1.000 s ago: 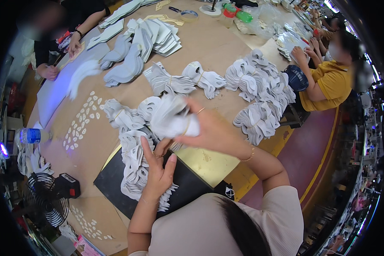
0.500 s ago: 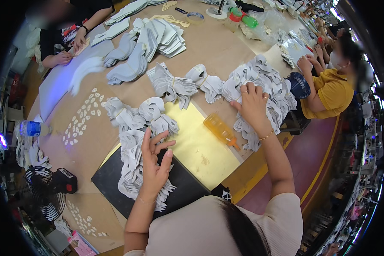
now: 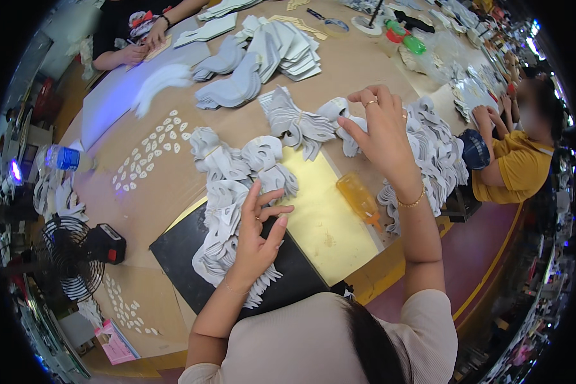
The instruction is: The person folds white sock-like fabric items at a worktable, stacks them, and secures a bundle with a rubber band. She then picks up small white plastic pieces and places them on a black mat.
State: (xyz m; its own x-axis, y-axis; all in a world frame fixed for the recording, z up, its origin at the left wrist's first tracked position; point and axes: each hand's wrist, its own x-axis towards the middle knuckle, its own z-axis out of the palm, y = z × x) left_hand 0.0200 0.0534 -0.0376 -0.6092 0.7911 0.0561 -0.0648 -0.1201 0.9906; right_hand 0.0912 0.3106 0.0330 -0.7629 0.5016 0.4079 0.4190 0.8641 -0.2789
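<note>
My left hand (image 3: 259,240) hovers with fingers spread over a row of pale grey cut pieces (image 3: 221,221), which lies on a black sheet (image 3: 179,246). It holds nothing that I can see. My right hand (image 3: 385,137) is raised, thumb apart from its bent fingers, over a tied bundle of grey cut pieces (image 3: 347,137) that it partly covers. Right of this hand lies a large heap of similar pieces (image 3: 432,150). Two more bundles, one banded grey bundle (image 3: 217,157) and one fanned bundle (image 3: 297,125), lie between my hands and the far stacks.
An orange squeeze bottle (image 3: 358,200) lies on a yellow sheet (image 3: 320,224). Small white pieces (image 3: 150,153) are spread at left, near a water bottle (image 3: 64,158) and a fan (image 3: 70,256). Grey stacks (image 3: 281,48) stand farther off. Co-workers sit at far left and right.
My right hand has lifted off the large heap and moved left over the smaller bundle. My left hand stays spread over the row. The whole view has shifted, with things appearing farther right.
</note>
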